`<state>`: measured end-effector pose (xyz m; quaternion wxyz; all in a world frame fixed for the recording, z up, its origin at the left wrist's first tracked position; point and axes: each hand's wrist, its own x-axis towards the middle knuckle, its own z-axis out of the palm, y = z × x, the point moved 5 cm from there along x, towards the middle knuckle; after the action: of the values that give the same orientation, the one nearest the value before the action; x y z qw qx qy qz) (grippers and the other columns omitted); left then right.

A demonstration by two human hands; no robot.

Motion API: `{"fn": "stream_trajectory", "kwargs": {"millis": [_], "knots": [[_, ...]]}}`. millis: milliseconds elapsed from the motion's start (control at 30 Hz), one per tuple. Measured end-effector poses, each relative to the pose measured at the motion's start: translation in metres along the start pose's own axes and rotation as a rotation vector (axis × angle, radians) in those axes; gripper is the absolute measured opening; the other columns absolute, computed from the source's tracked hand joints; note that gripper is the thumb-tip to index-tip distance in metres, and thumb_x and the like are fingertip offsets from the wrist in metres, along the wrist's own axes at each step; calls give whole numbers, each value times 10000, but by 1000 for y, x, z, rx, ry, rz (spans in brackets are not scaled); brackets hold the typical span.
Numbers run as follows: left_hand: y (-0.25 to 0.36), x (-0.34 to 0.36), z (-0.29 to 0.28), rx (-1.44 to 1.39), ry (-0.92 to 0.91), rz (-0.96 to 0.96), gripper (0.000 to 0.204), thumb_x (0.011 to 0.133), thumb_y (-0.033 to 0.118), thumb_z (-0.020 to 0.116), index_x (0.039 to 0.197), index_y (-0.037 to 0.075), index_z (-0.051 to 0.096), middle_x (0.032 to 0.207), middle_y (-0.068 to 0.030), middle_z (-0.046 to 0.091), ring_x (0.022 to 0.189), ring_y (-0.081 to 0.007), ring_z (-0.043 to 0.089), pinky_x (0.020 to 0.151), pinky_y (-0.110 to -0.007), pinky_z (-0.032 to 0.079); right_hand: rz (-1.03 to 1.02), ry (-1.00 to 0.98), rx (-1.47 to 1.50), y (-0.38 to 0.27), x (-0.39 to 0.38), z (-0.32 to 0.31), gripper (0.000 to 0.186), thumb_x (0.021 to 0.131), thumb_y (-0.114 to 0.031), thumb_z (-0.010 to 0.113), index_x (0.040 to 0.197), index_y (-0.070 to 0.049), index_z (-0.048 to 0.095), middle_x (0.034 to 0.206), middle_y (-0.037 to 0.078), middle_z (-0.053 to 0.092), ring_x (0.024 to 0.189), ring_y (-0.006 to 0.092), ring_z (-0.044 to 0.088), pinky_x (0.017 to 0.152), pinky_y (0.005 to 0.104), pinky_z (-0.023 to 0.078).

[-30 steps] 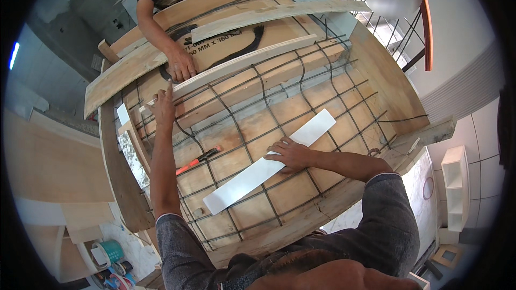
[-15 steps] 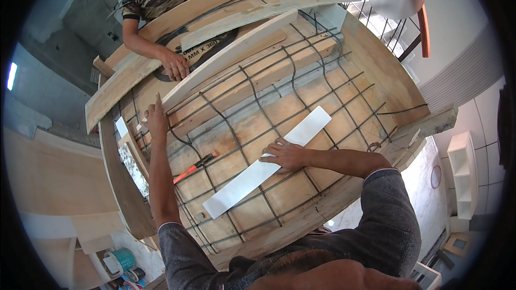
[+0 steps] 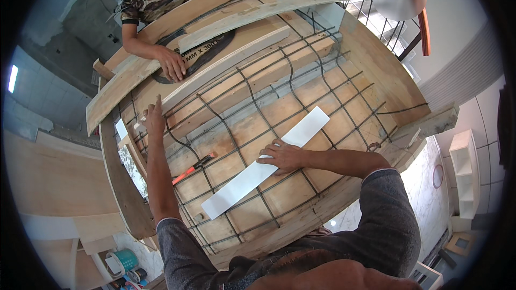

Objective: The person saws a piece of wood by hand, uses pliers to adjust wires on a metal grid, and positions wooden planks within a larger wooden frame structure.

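My left hand (image 3: pixel 155 115), index finger extended and other fingers bent, grips the left end of a long, narrow pale board (image 3: pixel 223 70) above the rebar grid. My right hand (image 3: pixel 281 157) grips the middle of a white flat strip (image 3: pixel 228 193), lying diagonally across the rebar grid (image 3: pixel 274 220) in a plywood form. An orange-and-black hand tool (image 3: pixel 188 173) lies left of the strip. Beyond the narrow board, a co-worker's hand (image 3: pixel 173 65) rests by a black loop (image 3: pixel 217 53) on a printed brown sheet.
A co-worker (image 3: pixel 158 0) in camouflage stands across the form. Loose planks (image 3: pixel 269 11) lie over its far side. A railing (image 3: pixel 418 32) with black bars is at top right, white box shelving (image 3: pixel 462 172) at right, and a teal bucket (image 3: pixel 123 260) at lower left.
The narrow board's far end rose about half a second ago and has since lowered, now sitting farther left in view. My right hand stays on the white strip. The view has shifted slightly.
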<state>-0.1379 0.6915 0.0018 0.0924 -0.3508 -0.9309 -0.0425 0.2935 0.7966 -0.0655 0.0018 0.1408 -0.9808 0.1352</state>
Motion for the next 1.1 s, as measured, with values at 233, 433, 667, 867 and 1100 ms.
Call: {"fn": "stream_trajectory", "kwargs": {"millis": [233, 433, 667, 867, 1100], "knots": [[-12, 12, 11, -75, -19, 115, 580, 893, 70, 512, 1392, 345, 409, 1171, -30, 546, 1141, -331, 495, 926, -775, 224, -1, 2, 28, 1, 0, 2, 692, 751, -385, 715, 1330, -125, 441, 1269, 139, 472, 1203, 290, 435, 998, 467, 323], [-7, 18, 23, -64, -41, 111, 602, 875, 77, 549, 1392, 349, 403, 1174, -29, 551, 1114, -324, 522, 907, -764, 258, 28, -46, 37, 5, -4, 0, 711, 741, -376, 723, 1342, -127, 436, 1280, 136, 469, 1222, 289, 423, 1015, 470, 314], [-8, 15, 31, -62, 133, 115, 775, 701, 305, 771, 1376, 160, 419, 1156, -148, 573, 1085, -346, 543, 892, -468, 448, 74, -97, 34, -4, 13, -8, 714, 765, -401, 686, 1370, -135, 419, 1322, 142, 448, 1243, 304, 408, 1035, 490, 292], [18, -6, 22, 56, 208, -25, 615, 825, 203, 573, 1409, 196, 380, 1336, -96, 494, 1305, -335, 398, 1037, -709, 174, 51, -39, -21, -11, 16, 2, 700, 744, -446, 693, 1311, -102, 468, 1265, 136, 472, 1175, 317, 445, 1008, 497, 310], [14, -12, 25, 6, 262, -78, 730, 746, 182, 674, 1408, 171, 368, 1396, -90, 429, 1364, -345, 308, 1062, -688, 138, 55, -54, -73, -14, 19, 6, 683, 692, -404, 756, 1249, -94, 512, 1258, 130, 472, 1132, 317, 459, 985, 498, 320]]}}
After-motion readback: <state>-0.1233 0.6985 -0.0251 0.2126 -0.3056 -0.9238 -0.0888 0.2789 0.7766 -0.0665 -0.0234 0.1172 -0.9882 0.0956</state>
